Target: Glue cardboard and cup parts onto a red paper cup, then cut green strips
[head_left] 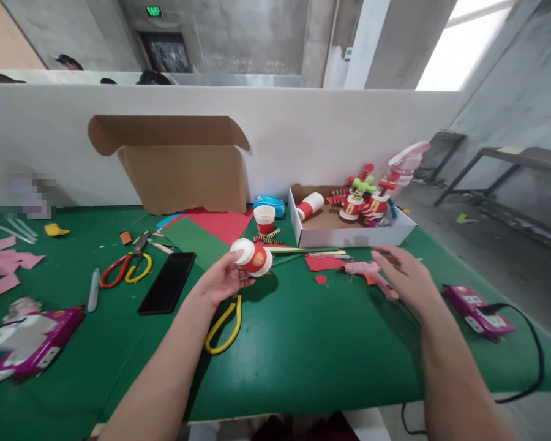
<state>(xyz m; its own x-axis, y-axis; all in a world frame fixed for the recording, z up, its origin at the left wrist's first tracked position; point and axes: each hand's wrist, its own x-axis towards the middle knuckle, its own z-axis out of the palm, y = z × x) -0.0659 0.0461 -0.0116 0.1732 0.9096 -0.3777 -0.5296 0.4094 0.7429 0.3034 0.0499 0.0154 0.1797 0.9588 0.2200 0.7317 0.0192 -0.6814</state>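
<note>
Over green table (303,343), left hand (218,283) grips cup (253,257) sideways, base left, right hand (406,278) splayed.

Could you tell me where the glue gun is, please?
In the head view, the glue gun lies on the table right of centre, just before the white box, at the right hand; the left hand holds a cup to its left.

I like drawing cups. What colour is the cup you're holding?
Red and white cup, head view.
</note>
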